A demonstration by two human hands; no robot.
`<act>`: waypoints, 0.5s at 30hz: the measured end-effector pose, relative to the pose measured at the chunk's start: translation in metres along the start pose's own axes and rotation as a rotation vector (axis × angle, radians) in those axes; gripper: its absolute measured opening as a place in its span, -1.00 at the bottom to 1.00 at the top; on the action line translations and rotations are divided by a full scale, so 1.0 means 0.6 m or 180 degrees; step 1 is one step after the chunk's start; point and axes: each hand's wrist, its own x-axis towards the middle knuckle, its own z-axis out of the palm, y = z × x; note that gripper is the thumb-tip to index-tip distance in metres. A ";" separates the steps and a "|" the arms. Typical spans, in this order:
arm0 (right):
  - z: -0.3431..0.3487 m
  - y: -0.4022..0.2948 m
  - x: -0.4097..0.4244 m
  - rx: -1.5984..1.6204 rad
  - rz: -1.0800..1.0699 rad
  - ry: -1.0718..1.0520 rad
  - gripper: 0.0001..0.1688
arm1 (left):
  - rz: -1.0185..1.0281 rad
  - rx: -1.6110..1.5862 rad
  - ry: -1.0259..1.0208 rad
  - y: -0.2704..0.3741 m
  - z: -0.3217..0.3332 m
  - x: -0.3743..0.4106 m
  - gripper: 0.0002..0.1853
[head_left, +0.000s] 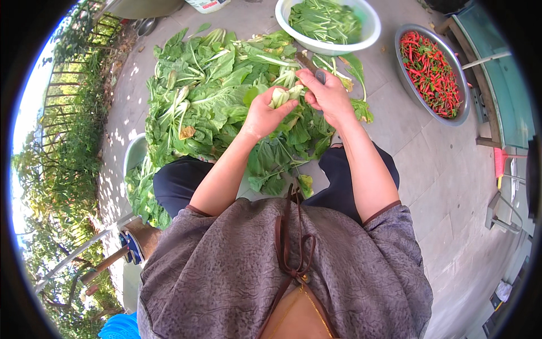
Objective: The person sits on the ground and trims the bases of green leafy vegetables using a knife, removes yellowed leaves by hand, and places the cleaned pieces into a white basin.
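My left hand (269, 112) grips a bunch of leafy greens by its pale stem ends (281, 96), with the leaves pointing away over the pile. Close on its right, my right hand (326, 94) holds a knife (305, 62); its grey handle lies in the palm and the brownish blade points up and left. The fingertips of my right hand are near the cut stems; whether they touch is hard to tell. Beneath both hands spreads a large heap of leafy greens (220, 91) on the paved ground, some leaves yellowed.
A white basin (292, 36) of greens stands beyond the heap. At the right is a metal basin (465, 99) of red chili peppers, near a glass-topped table (487, 51). Another tub (134, 150) with greens sits by my left knee. A fence and shrubs line the left side.
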 end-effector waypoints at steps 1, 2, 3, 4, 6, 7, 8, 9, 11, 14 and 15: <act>-0.010 -0.001 0.005 -0.0271 -0.0366 0.0036 -0.65 | -0.0093 -0.0558 0.0118 -0.008 0.002 0.001 -0.66; -0.023 -0.002 0.008 -0.0586 -0.0613 0.0173 -0.63 | -0.0188 -0.1123 0.0220 -0.011 0.007 0.002 -0.67; -0.039 -0.007 0.004 -0.0611 -0.0709 0.0032 -0.62 | -0.0285 -0.1695 0.0333 -0.011 0.010 0.000 -0.69; -0.047 -0.010 -0.002 -0.0634 -0.0806 -0.0110 -0.60 | -0.0394 -0.1797 0.0329 -0.010 0.008 -0.001 -0.69; -0.043 -0.002 -0.012 -0.1379 -0.1065 -0.0379 -0.58 | -0.0609 -0.1999 0.0290 0.001 0.003 0.000 -0.70; -0.041 0.004 -0.014 -0.1751 -0.1193 -0.0512 -0.57 | -0.0680 -0.2121 0.0265 0.006 0.003 0.000 -0.73; -0.038 0.012 -0.014 -0.1990 -0.1303 -0.0499 -0.57 | -0.0678 -0.2158 0.0183 0.012 0.002 -0.001 -0.75; -0.034 0.020 -0.013 -0.2230 -0.1411 -0.0483 -0.56 | -0.0675 -0.2194 0.0098 0.019 0.002 -0.002 -0.77; -0.028 0.027 -0.012 -0.2434 -0.1468 -0.0451 -0.55 | -0.0680 -0.2167 -0.0005 0.027 0.002 -0.005 -0.80; -0.027 0.020 -0.018 -0.2208 -0.1107 -0.0425 -0.52 | -0.0626 -0.1964 -0.0068 0.033 0.006 -0.008 -0.82; -0.029 0.020 -0.017 -0.2226 -0.1035 -0.0448 -0.51 | -0.0558 -0.1884 -0.0094 0.034 0.008 -0.009 -0.81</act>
